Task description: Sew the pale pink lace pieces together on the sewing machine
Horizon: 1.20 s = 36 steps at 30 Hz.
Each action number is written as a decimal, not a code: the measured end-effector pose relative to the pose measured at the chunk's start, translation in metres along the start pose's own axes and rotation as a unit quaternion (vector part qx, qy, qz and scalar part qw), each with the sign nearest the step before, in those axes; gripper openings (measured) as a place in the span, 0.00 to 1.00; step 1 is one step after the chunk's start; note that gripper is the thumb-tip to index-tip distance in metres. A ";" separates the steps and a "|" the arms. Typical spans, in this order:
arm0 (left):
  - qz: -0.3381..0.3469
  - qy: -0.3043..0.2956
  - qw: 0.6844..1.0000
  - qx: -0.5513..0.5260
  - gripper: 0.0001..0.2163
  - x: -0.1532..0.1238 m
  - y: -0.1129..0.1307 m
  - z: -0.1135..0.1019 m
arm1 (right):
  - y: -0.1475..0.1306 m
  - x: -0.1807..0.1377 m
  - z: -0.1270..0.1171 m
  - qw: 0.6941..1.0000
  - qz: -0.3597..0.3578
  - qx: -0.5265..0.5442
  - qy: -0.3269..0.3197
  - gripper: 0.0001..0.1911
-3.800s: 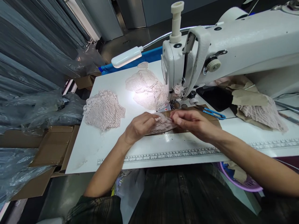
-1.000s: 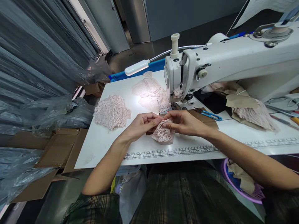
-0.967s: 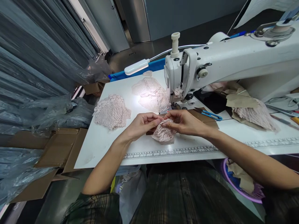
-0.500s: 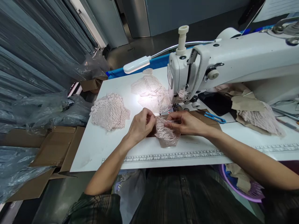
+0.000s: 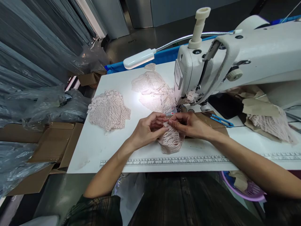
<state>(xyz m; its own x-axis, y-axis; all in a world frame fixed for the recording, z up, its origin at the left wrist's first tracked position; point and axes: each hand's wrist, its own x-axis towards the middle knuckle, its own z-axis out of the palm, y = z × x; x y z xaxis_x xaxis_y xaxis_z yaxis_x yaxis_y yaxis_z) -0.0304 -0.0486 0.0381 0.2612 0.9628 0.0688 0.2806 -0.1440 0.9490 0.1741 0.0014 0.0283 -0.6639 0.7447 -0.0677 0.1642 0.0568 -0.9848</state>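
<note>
Just below the middle of the frame, I am pinching a piece of pale pink lace (image 5: 171,142) with both hands. My left hand (image 5: 147,129) has its thumb and fingertips closed on the upper left edge of the lace. My right hand (image 5: 188,125) grips the same edge from the other side, thumb against fingers, so my fingertips nearly meet. The rest of the lace hangs below my fingers, gathered and slightly folded, over a brown board (image 5: 209,121) on the white worktop (image 5: 90,157).

The head of a white sewing machine (image 5: 207,66) stands just above my right hand, its arm reaching to the right edge. Blue-handled thread snips (image 5: 222,121) lie partly on the board, right of centre. A stack of lace pieces (image 5: 109,110) rests left of centre, well apart from my left hand. More spread lace (image 5: 154,88) lies in the upper middle, lit by a white lamp (image 5: 138,59) on a bendable metal neck.

A ruler scale (image 5: 169,161) runs along the worktop's near edge, below the lace I hold. At lower right, a purple basket (image 5: 255,198) sits beneath my right forearm; at lower left is an open cardboard box (image 5: 51,144).
</note>
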 end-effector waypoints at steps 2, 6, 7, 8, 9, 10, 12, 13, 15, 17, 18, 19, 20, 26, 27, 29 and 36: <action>0.016 0.045 0.998 0.028 0.16 0.000 -0.002 0.005 | 0.002 -0.001 0.000 1.000 -0.009 0.000 0.000 0.19; 0.004 0.066 0.998 0.022 0.14 0.001 -0.003 0.005 | 0.001 -0.003 -0.005 0.999 -0.008 -0.034 -0.031 0.18; -0.006 0.065 0.998 0.010 0.14 0.001 -0.003 0.003 | 0.001 -0.004 -0.007 0.998 0.000 -0.047 -0.037 0.18; -0.016 0.065 0.998 -0.003 0.14 0.001 -0.003 0.002 | 0.000 -0.005 -0.008 0.997 0.007 -0.058 -0.041 0.18; -0.028 0.064 0.997 -0.020 0.14 0.001 -0.003 0.000 | -0.001 -0.006 -0.009 0.997 0.014 -0.066 -0.044 0.17; -0.040 0.063 0.997 -0.038 0.14 0.001 -0.003 -0.001 | -0.001 -0.007 -0.010 0.996 0.019 -0.068 -0.045 0.17; -0.060 0.063 0.993 -0.080 0.15 0.002 -0.003 -0.001 | 0.000 -0.008 -0.009 0.997 0.023 -0.060 -0.043 0.17; -0.066 0.062 0.991 -0.102 0.16 0.003 -0.004 -0.001 | 0.000 -0.008 -0.008 0.997 0.022 -0.055 -0.039 0.17; -0.071 0.061 0.986 -0.137 0.18 0.003 -0.004 0.000 | 0.003 -0.009 -0.007 0.999 0.013 -0.044 -0.029 0.17; -0.074 0.053 0.985 -0.144 0.19 0.003 -0.004 0.001 | 0.005 -0.009 -0.005 0.999 -0.001 -0.039 -0.018 0.17; -0.074 0.049 0.986 -0.139 0.20 0.003 -0.004 0.002 | 0.005 -0.010 -0.005 0.999 -0.004 -0.040 -0.012 0.17; -0.074 0.048 0.987 -0.131 0.21 0.003 -0.003 0.002 | 0.006 -0.010 -0.004 0.999 -0.006 -0.046 -0.008 0.17; -0.073 0.048 0.988 -0.125 0.22 0.002 -0.002 0.003 | 0.006 -0.010 -0.004 0.998 -0.007 -0.055 -0.004 0.16; -0.087 0.061 0.986 -0.126 0.22 0.001 0.000 0.005 | 0.010 -0.010 0.003 0.956 -0.148 -0.213 0.140 0.12; -0.091 0.062 0.986 -0.125 0.22 0.001 0.001 0.005 | 0.011 -0.010 0.004 0.944 -0.173 -0.234 0.155 0.12; -0.099 0.062 0.985 -0.125 0.22 0.000 0.002 0.005 | 0.012 -0.010 0.006 0.935 -0.203 -0.252 0.146 0.13; -0.102 0.059 0.983 -0.141 0.23 0.001 0.003 0.005 | 0.013 -0.011 0.009 0.870 -0.294 -0.364 0.157 0.11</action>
<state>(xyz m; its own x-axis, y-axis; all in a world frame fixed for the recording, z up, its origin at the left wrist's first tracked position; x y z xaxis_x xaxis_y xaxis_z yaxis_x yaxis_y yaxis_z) -0.0251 -0.0488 0.0391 0.1122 0.9873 -0.1128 0.0439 0.1085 0.9931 0.1770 -0.0123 0.0144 -0.5761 0.5826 0.5733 0.3575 0.8104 -0.4642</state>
